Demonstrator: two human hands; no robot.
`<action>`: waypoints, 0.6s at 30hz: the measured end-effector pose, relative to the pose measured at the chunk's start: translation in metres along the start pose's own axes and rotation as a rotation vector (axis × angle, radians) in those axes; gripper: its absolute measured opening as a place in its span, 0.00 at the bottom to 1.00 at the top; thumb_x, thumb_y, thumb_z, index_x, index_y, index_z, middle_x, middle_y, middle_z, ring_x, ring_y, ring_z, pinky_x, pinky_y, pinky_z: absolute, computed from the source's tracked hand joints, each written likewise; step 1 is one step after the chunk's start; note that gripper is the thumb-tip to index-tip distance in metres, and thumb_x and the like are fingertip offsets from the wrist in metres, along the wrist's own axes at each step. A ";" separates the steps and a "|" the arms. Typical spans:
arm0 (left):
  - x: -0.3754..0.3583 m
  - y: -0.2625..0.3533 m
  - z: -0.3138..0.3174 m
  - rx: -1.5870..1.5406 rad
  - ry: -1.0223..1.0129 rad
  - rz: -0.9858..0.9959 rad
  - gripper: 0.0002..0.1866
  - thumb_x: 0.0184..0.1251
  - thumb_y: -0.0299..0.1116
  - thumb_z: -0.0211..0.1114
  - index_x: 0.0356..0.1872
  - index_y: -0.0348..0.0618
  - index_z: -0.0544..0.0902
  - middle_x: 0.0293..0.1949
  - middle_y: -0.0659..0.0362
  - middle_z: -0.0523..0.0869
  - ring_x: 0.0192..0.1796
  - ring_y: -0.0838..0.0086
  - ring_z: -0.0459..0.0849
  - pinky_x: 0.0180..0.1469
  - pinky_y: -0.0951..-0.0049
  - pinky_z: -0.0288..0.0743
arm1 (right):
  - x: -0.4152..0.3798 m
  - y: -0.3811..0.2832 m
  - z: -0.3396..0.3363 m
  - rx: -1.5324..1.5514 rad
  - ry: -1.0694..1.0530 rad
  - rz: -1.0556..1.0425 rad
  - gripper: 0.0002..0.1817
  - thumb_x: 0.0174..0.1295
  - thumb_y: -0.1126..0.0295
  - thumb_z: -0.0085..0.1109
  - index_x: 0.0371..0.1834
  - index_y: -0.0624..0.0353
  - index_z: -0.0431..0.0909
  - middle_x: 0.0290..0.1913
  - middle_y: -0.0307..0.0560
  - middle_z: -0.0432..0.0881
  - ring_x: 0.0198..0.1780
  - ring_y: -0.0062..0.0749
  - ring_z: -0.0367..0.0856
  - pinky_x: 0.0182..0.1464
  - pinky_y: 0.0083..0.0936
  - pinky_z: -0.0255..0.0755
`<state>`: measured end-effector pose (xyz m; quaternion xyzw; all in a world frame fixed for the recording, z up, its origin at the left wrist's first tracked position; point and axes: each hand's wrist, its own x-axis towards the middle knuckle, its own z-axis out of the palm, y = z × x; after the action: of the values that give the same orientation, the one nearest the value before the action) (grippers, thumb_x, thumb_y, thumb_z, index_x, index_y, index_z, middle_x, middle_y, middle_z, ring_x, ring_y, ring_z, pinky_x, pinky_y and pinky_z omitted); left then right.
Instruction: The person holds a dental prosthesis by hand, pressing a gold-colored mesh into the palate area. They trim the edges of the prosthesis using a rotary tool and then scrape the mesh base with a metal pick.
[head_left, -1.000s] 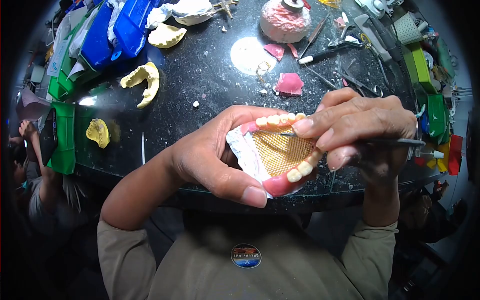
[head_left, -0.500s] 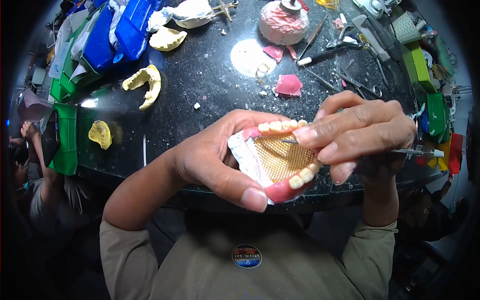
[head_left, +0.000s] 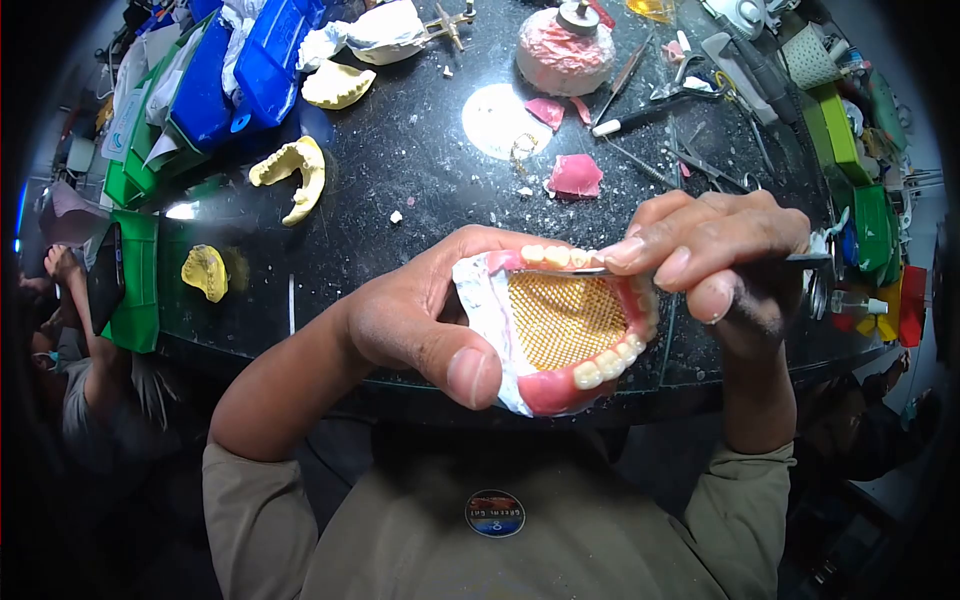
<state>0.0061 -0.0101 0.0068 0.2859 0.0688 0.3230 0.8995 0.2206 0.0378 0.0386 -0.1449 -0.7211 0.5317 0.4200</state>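
Observation:
My left hand (head_left: 405, 318) is closed around a denture on a white plaster cast (head_left: 480, 300), held up over the table's front edge. Gold mesh (head_left: 565, 320) covers its palate, framed by pink wax (head_left: 548, 392) and a curved row of cream teeth (head_left: 605, 365). Between the thumb and fingers of my right hand (head_left: 720, 250) is a slim metal wax carver (head_left: 565, 271). Its blade lies along the inner side of the far row of teeth, and its dark handle sticks out to the right.
Yellow plaster casts (head_left: 205, 272) lie at left, near blue bins (head_left: 265, 75) and a green bin (head_left: 135, 280). Behind the denture are a pink wax piece (head_left: 575, 177) and a pink-coated round block (head_left: 565, 55). Scissors (head_left: 710, 165) and other tools lie back right.
The wax carver has swung round, its blade now flat along the far teeth instead of angled over the mesh. My right hand has shifted slightly, uncovering more mesh and front teeth; the denture has tilted a little.

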 end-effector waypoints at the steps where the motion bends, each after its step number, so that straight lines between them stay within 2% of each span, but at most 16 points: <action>1: -0.001 0.000 -0.001 0.012 0.003 -0.015 0.47 0.38 0.43 0.78 0.58 0.24 0.68 0.50 0.50 0.79 0.52 0.71 0.79 0.59 0.73 0.68 | -0.001 0.000 0.001 0.013 0.019 0.027 0.17 0.57 0.55 0.64 0.29 0.60 0.80 0.32 0.56 0.85 0.34 0.40 0.86 0.41 0.34 0.75; 3: -0.002 0.000 -0.003 0.035 0.007 -0.046 0.47 0.39 0.45 0.77 0.58 0.24 0.68 0.50 0.50 0.79 0.52 0.71 0.79 0.59 0.74 0.67 | -0.003 0.000 0.002 0.054 0.062 0.078 0.17 0.58 0.55 0.63 0.29 0.60 0.80 0.32 0.55 0.85 0.35 0.41 0.86 0.42 0.34 0.75; 6: -0.002 -0.004 -0.007 0.053 -0.012 0.008 0.47 0.40 0.47 0.77 0.58 0.25 0.68 0.50 0.50 0.79 0.52 0.72 0.79 0.59 0.74 0.67 | -0.003 -0.001 0.008 0.116 0.127 0.145 0.17 0.59 0.55 0.62 0.30 0.61 0.80 0.32 0.55 0.84 0.36 0.42 0.85 0.43 0.35 0.75; 9: -0.002 0.001 -0.001 0.040 0.051 -0.018 0.49 0.39 0.49 0.77 0.60 0.25 0.67 0.50 0.50 0.79 0.52 0.71 0.79 0.59 0.73 0.67 | -0.003 -0.002 0.010 0.130 0.161 0.176 0.18 0.60 0.55 0.60 0.31 0.62 0.79 0.33 0.56 0.83 0.37 0.43 0.84 0.44 0.38 0.76; 12: -0.002 0.006 0.013 0.195 0.290 -0.071 0.60 0.31 0.68 0.74 0.59 0.25 0.66 0.50 0.44 0.77 0.50 0.60 0.80 0.51 0.64 0.76 | -0.006 0.004 0.009 0.079 0.162 0.102 0.18 0.62 0.55 0.58 0.34 0.63 0.77 0.35 0.58 0.82 0.38 0.43 0.83 0.44 0.40 0.78; 15: -0.004 0.009 0.005 0.231 0.281 -0.096 0.60 0.36 0.72 0.69 0.60 0.25 0.66 0.51 0.43 0.77 0.51 0.60 0.80 0.50 0.65 0.76 | -0.009 0.005 0.005 -0.057 0.177 -0.038 0.18 0.64 0.56 0.56 0.39 0.64 0.75 0.39 0.60 0.81 0.38 0.42 0.83 0.42 0.37 0.80; 16: -0.006 0.005 0.003 0.141 0.293 -0.040 0.54 0.42 0.64 0.70 0.60 0.25 0.65 0.52 0.42 0.76 0.50 0.58 0.80 0.51 0.64 0.76 | -0.010 0.001 0.005 -0.087 0.188 -0.074 0.18 0.64 0.56 0.55 0.40 0.64 0.74 0.41 0.60 0.80 0.37 0.41 0.83 0.41 0.35 0.81; 18: -0.002 0.008 0.001 0.087 0.267 -0.078 0.50 0.42 0.56 0.69 0.60 0.25 0.64 0.52 0.41 0.76 0.51 0.56 0.80 0.52 0.62 0.76 | -0.009 -0.002 0.003 -0.172 0.162 -0.128 0.16 0.64 0.59 0.56 0.43 0.63 0.73 0.44 0.62 0.79 0.36 0.38 0.84 0.39 0.31 0.81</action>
<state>0.0002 -0.0065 0.0120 0.2764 0.2128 0.3199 0.8809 0.2246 0.0292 0.0360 -0.1765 -0.7355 0.4265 0.4959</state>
